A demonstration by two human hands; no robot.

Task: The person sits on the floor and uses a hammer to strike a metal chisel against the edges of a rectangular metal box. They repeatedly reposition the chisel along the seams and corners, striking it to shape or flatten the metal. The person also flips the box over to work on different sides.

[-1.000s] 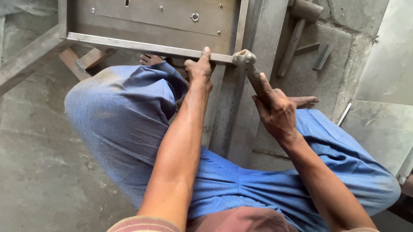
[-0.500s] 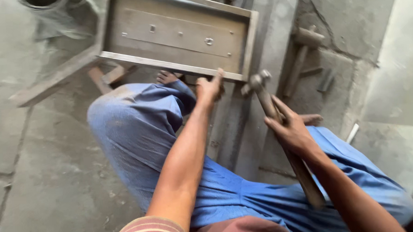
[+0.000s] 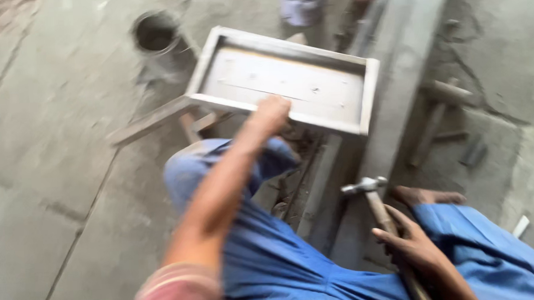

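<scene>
Our right hand (image 3: 421, 251) is wrapped around the wooden handle of a steel-headed hammer (image 3: 380, 208), gripping partway down the shaft, with the head (image 3: 363, 185) raised near our knee. Our left hand (image 3: 271, 113) is closed over the near rim of a shallow rectangular grey metal tray (image 3: 288, 84), which sits ahead of us on the concrete floor (image 3: 55, 175). We judge the tray stiff and fairly heavy, best held by its upturned edges, which may be sharp; the hammer is head-heavy. We count one hammer, one tray, and one round dark container (image 3: 155, 33) beyond it.
</scene>
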